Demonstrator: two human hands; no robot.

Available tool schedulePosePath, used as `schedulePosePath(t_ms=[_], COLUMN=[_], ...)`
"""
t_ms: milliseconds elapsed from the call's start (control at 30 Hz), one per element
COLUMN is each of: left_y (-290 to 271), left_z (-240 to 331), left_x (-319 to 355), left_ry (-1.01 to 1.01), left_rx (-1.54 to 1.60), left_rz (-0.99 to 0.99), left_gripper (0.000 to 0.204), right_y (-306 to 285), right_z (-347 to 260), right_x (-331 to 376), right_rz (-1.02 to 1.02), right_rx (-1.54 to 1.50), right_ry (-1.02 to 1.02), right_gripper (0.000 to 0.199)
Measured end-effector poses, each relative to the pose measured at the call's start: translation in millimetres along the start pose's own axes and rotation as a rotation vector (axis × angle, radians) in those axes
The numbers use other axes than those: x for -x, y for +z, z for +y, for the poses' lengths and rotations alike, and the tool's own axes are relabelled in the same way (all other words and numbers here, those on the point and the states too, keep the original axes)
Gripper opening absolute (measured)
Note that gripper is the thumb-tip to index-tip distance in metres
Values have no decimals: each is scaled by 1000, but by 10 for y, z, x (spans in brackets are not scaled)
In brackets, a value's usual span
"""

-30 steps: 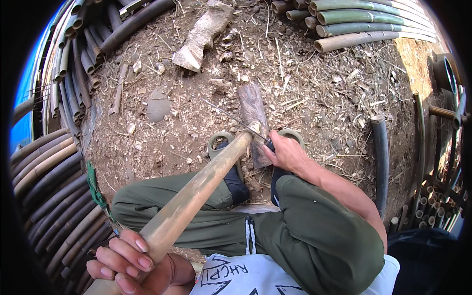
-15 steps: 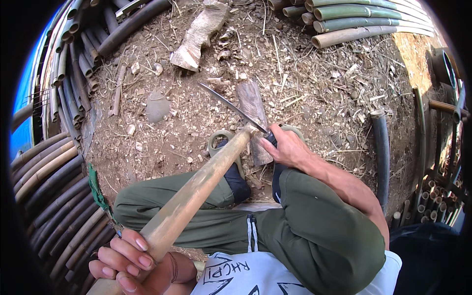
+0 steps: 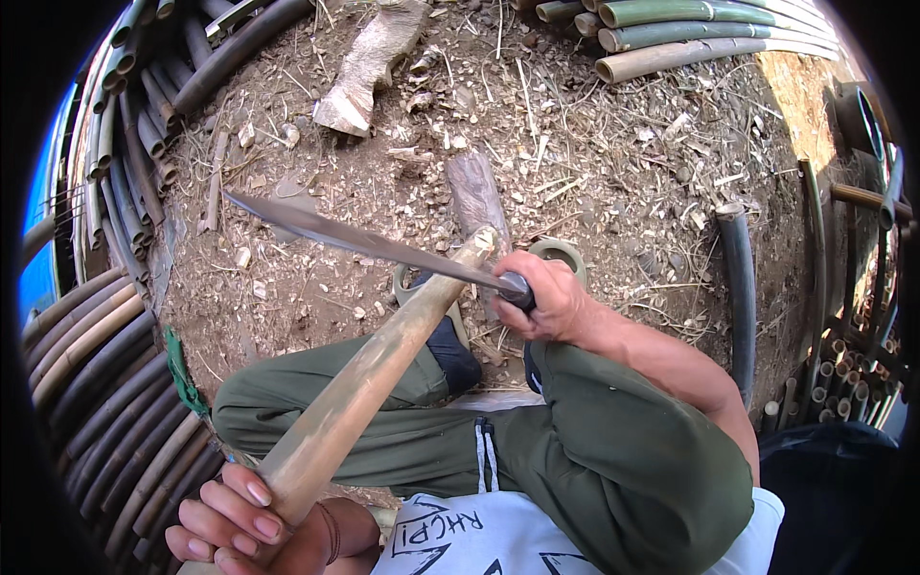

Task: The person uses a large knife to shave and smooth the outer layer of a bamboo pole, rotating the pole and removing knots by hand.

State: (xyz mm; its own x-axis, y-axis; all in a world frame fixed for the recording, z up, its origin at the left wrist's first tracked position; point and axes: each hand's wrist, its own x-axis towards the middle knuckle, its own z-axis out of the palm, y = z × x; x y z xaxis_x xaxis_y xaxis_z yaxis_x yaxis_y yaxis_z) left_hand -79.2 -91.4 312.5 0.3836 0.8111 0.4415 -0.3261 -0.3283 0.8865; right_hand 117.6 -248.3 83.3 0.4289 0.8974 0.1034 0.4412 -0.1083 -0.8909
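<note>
A long pale bamboo pole [image 3: 359,379] slants from the lower left up to the middle, and my left hand [image 3: 254,522] is wrapped round its near end. Its far tip is frayed and lies over a dark wooden block [image 3: 473,192] on the ground. In my right hand [image 3: 546,295] is the dark handle of a machete [image 3: 355,236]. The long blade points left and crosses over the pole a little short of its tip; I cannot tell whether they touch. The fingers of my right hand are closed round the handle.
Stacked dark bamboo poles [image 3: 115,412] line the left side. Green bamboo poles [image 3: 690,36] lie at the far right. A rough wood piece [image 3: 374,72] rests beyond the block. An upright bamboo post [image 3: 738,297] stands right of my arm. Wood chips litter the dirt.
The machete has come up and back toward me, its blade swinging round to point more to the left. The pole stays in my left hand, nearly still. The view has shifted slightly.
</note>
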Motion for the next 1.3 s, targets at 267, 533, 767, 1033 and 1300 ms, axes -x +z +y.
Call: schedulePosePath(t_ms=[267,533,767,1033,1300], left_y=[1,27,45,-126,86], left_z=[1,18,-14,11,-12], left_x=[17,-3,-24,-134,-108], left_ry=[10,-38,0,-42,-3], left_rx=[14,27,-4,142,125], left_rz=[6,4,17,-331,-248], left_gripper=[18,15,18,19,16], right_y=[-100,11,96,-76,36], right_z=[-180,110,751,158,150], right_x=[-129,-2,110,100,143], right_rz=[-54,-191,-413,-76,-64], right_rx=[-83,19,358,20,-5], right_ry=[177,367,597,330,298], right_gripper=[35,36,44,34,37])
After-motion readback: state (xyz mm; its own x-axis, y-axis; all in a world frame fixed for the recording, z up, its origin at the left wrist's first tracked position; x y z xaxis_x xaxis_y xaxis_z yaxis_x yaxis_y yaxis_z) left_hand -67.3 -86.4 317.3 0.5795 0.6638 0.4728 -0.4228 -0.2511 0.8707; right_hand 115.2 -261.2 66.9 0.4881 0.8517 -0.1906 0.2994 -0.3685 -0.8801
